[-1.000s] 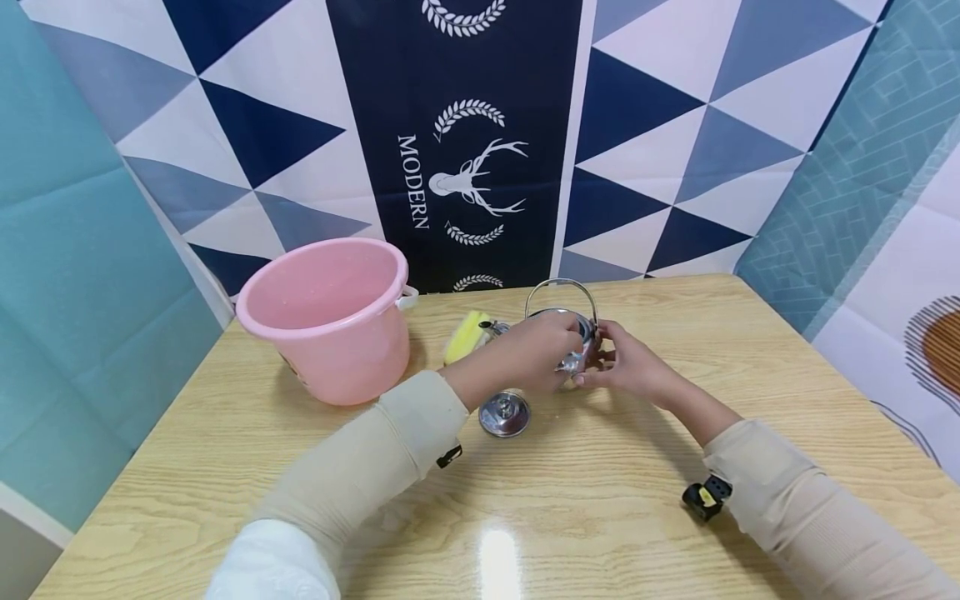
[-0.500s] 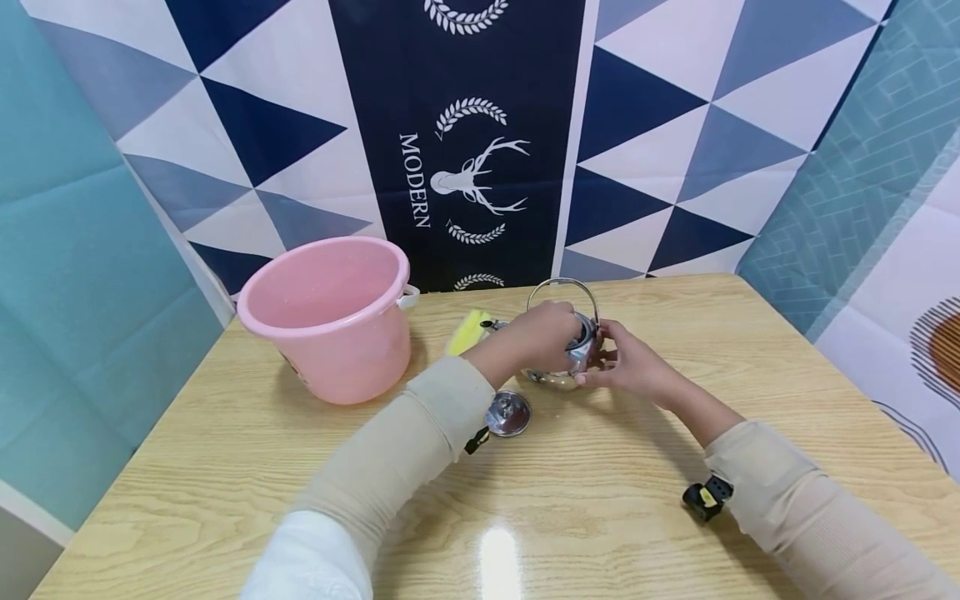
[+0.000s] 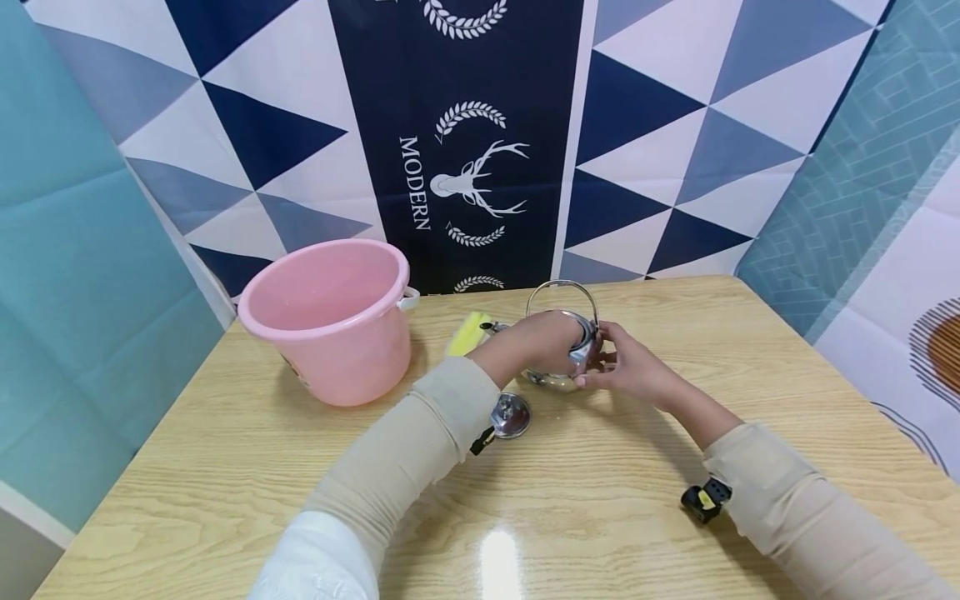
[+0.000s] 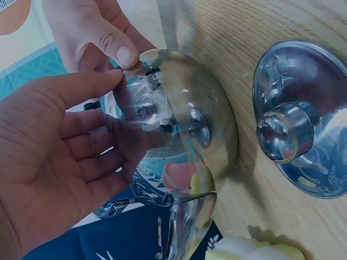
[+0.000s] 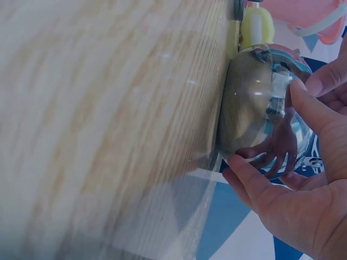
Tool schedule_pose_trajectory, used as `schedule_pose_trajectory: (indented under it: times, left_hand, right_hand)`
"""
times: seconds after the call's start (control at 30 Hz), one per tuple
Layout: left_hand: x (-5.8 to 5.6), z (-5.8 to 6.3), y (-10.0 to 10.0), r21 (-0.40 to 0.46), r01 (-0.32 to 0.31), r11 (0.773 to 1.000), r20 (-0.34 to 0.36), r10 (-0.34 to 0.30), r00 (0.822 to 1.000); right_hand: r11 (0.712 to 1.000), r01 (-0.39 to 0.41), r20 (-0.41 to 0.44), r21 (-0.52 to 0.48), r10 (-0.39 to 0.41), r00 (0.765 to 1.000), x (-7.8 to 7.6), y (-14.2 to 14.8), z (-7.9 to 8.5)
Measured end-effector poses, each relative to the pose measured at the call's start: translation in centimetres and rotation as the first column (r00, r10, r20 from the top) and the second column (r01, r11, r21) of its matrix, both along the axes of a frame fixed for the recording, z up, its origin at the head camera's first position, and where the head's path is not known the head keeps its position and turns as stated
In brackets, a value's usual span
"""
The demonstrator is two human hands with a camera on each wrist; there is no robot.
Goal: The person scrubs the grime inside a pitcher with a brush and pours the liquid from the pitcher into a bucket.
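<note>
A shiny steel kettle [image 3: 583, 357] stands on the table with its hoop handle up and its top uncovered. My left hand [image 3: 551, 342] reaches over the mouth; in the left wrist view its fingers [image 4: 89, 143] lie nearly straight at the opening, the tips hidden. The left thumb lies along the kettle's outside, close to the other thumb. From the right, my right hand [image 3: 628, 367] holds the kettle's side, thumb and fingers spread around the wall in the right wrist view. The round steel lid [image 4: 325, 157] lies knob up on the table beside the kettle.
A yellow sponge [image 3: 467, 333] lies beyond the left forearm, near the kettle's spout [image 3: 489, 327]. At the back left stands a pink bucket [image 3: 367, 367] with a white handle. The table [image 3: 600, 500] ends at a patterned cloth backdrop [image 3: 633, 108].
My left hand has moved from the kettle's near side, deeper over its mouth, and the left forearm has shifted right, partly covering the lid. The right hand keeps its hold.
</note>
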State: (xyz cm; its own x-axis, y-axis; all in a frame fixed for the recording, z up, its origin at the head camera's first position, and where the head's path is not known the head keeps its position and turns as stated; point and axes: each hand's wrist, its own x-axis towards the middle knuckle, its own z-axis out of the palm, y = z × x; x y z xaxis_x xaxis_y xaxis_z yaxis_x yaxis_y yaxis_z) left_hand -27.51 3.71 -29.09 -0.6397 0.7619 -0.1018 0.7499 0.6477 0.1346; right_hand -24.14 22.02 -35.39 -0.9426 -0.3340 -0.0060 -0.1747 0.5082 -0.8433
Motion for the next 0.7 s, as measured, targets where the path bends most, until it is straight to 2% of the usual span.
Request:
schedule_pose_trajectory:
  times: [0.2,0.37,0.53,0.7]
  left_hand:
    - [0.17,0.17,-0.20,-0.008,0.004,1.000,-0.003,-0.004,1.000]
    - [0.04,0.49,-0.43,-0.020,-0.028,0.999,-0.015,0.028,0.999]
    - [-0.07,0.64,-0.51,-0.029,-0.047,0.998,-0.043,0.046,0.998]
    - [-0.15,0.64,-0.45,-0.036,-0.041,0.999,-0.088,0.038,0.995]
  right_hand:
    - [1.000,0.003,-0.006,0.005,-0.003,1.000,0.03,-0.07,-0.01]
    - [1.000,0.001,-0.010,-0.013,-0.001,1.000,0.06,-0.16,0.07]
    - [1.000,-0.005,-0.001,-0.025,0.005,1.000,0.09,-0.18,0.10]
    - [1.000,-0.005,0.008,-0.024,0.005,1.000,0.10,-0.20,0.07]
